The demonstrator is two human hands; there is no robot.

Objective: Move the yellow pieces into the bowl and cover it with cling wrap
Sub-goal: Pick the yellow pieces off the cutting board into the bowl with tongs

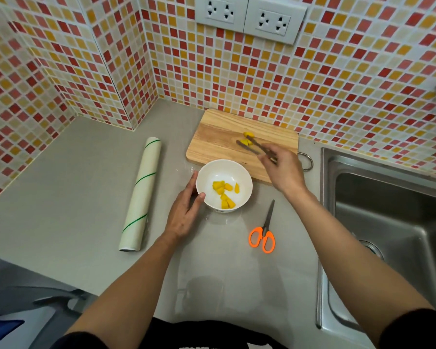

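Low in the frame, two bare forearms reach up over the grey counter (86, 197). Right of centre lie orange-handled scissors (262, 233), blades shut, likely kept near for cutting the wrap. At centre the left hand (184, 217) cups the near-left side of the white bowl (244, 182), thumb on the rim, seemingly to steady it while pieces drop in; several yellow pieces (224, 195) already sit inside. Left of the bowl the roll of cling wrap (141, 195) lies apart on the counter, untouched, so covering has not begun. Just beyond the bowl is the wooden cutting board (212, 137), against the tiled wall. Over it the right hand (283, 170) is closed on a pair of dark chopsticks (256, 147), whose tips meet the last yellow pieces on the board (247, 138); whether one is pinched cannot be told. A steel sink (388, 222) fills the right edge.
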